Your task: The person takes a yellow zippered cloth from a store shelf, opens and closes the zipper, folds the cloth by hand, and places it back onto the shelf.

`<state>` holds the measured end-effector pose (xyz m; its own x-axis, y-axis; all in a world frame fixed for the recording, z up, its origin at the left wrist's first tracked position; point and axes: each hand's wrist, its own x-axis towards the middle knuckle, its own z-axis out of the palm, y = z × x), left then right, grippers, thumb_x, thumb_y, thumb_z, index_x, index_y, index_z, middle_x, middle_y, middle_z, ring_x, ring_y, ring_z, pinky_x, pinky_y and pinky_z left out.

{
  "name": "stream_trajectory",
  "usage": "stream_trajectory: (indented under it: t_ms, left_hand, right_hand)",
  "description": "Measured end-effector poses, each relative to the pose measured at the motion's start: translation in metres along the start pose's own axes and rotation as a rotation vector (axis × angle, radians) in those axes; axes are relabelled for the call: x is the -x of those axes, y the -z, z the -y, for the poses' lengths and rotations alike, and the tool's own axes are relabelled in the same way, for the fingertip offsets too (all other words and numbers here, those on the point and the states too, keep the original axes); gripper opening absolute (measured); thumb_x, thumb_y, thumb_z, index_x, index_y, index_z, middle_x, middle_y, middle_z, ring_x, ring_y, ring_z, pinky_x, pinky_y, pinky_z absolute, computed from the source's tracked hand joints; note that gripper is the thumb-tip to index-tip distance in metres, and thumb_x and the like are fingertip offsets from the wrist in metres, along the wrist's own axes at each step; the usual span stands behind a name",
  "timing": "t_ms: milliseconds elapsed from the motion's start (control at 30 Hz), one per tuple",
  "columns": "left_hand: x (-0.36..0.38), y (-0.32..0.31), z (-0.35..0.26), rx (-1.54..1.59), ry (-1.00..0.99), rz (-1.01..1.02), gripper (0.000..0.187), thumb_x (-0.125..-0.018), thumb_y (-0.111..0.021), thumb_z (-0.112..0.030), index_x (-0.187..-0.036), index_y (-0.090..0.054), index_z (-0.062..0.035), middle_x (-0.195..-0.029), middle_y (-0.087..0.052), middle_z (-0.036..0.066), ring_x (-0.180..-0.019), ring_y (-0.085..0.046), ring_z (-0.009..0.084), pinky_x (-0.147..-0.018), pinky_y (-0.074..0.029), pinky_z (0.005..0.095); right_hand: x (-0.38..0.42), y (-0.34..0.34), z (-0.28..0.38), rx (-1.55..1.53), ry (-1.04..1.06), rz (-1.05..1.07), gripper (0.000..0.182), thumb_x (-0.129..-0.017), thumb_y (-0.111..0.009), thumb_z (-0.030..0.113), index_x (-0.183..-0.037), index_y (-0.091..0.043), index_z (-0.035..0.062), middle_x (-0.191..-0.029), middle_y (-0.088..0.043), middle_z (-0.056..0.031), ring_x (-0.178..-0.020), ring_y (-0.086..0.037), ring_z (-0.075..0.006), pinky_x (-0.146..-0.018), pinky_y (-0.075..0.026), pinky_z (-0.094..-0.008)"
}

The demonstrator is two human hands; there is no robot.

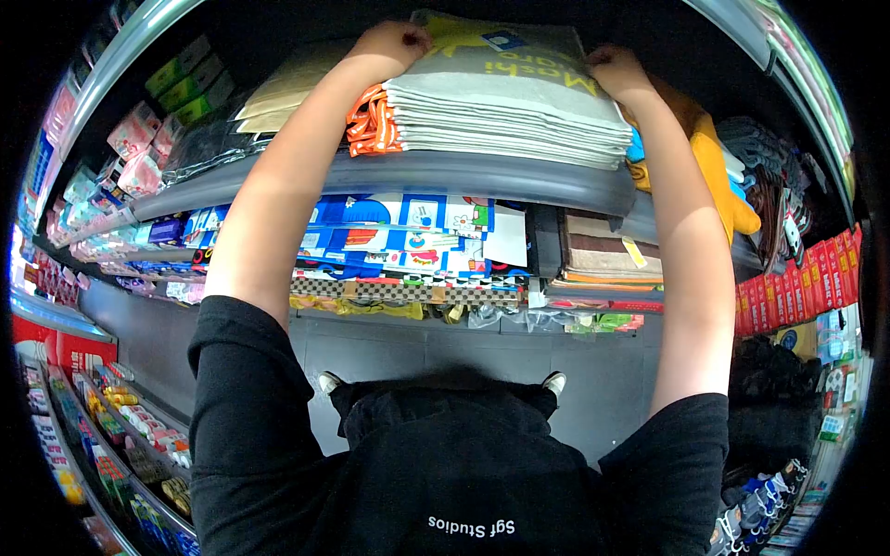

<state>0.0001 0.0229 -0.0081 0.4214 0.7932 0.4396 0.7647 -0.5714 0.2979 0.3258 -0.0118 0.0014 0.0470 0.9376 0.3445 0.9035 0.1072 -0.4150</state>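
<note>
A thick stack of folded grey fabric items (510,116) lies on the upper shelf, the top one with yellow lettering and a small blue label. My left hand (394,46) is at the far left corner of the top item, its fingers curled in against the cloth. At the far right corner, my right hand (616,69) has its fingers bent against the edge of the same item. Orange patterned cloth (374,125) sits against the stack's left side. Yellow-orange cloth (718,176) hangs over the shelf edge beside my right forearm.
The dark shelf edge (464,174) runs below the stack. Lower shelves hold blue patterned packs (399,236) and brown folded cloth (603,250). Red boxes (807,287) stand at the right. Racks of small goods (139,422) line the left.
</note>
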Motion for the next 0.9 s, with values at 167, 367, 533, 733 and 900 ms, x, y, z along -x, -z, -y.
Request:
stream_trajectory:
  t_ms: [167, 367, 533, 733, 900]
  left_hand:
    - [0.014, 0.010, -0.011, 0.047, -0.050, 0.055, 0.026, -0.081, -0.060, -0.025, -0.102, -0.064, -0.0089, -0.096, -0.065, 0.013, -0.088, -0.062, 0.0248, -0.079, -0.046, 0.0319]
    - [0.020, 0.020, -0.024, -0.059, -0.081, 0.041, 0.025, -0.079, -0.061, -0.024, -0.100, -0.065, -0.0108, -0.096, -0.064, 0.013, -0.091, -0.061, 0.0287, -0.080, -0.047, 0.0353]
    - [0.022, 0.020, -0.015, -0.135, -0.191, 0.081, 0.027, -0.077, -0.061, -0.025, -0.101, -0.065, -0.0122, -0.097, -0.063, 0.013, -0.092, -0.060, 0.0286, -0.081, -0.047, 0.0360]
    - [0.032, 0.041, -0.079, -0.122, -0.122, 0.017, 0.040, -0.080, -0.056, -0.036, -0.111, -0.060, -0.0110, -0.109, -0.060, 0.015, -0.102, -0.057, 0.0289, -0.088, -0.044, 0.0351]
    - [0.004, -0.005, -0.091, -0.070, -0.030, 0.340, 0.066, -0.083, -0.042, -0.055, -0.128, -0.045, -0.0066, -0.126, -0.048, 0.020, -0.117, -0.046, 0.0310, -0.099, -0.034, 0.0336]
  right_hand:
    - [0.020, 0.006, -0.004, 0.045, -0.033, 0.082, 0.027, -0.075, -0.061, 0.022, -0.096, -0.065, 0.0054, -0.094, -0.064, -0.0177, -0.087, -0.062, -0.0314, -0.078, -0.047, -0.0364]
    - [0.035, 0.018, -0.009, -0.041, 0.131, -0.081, 0.026, -0.071, -0.066, 0.026, -0.090, -0.065, 0.0067, -0.088, -0.064, -0.0164, -0.084, -0.062, -0.0292, -0.075, -0.048, -0.0358]
    - [0.046, 0.009, 0.002, 0.128, 0.064, -0.090, 0.023, -0.074, -0.061, 0.022, -0.091, -0.064, 0.0068, -0.089, -0.063, -0.0182, -0.085, -0.060, -0.0346, -0.077, -0.047, -0.0387]
    - [0.075, 0.037, 0.061, 0.185, 0.319, -0.180, 0.039, -0.082, -0.050, 0.035, -0.110, -0.058, 0.0088, -0.109, -0.057, -0.0201, -0.103, -0.054, -0.0339, -0.089, -0.042, -0.0378]
    - [0.063, 0.000, 0.080, 0.205, 0.163, 0.227, 0.072, -0.080, -0.033, 0.062, -0.135, -0.036, 0.0166, -0.130, -0.043, -0.0198, -0.124, -0.038, -0.0320, -0.104, -0.027, -0.0369]
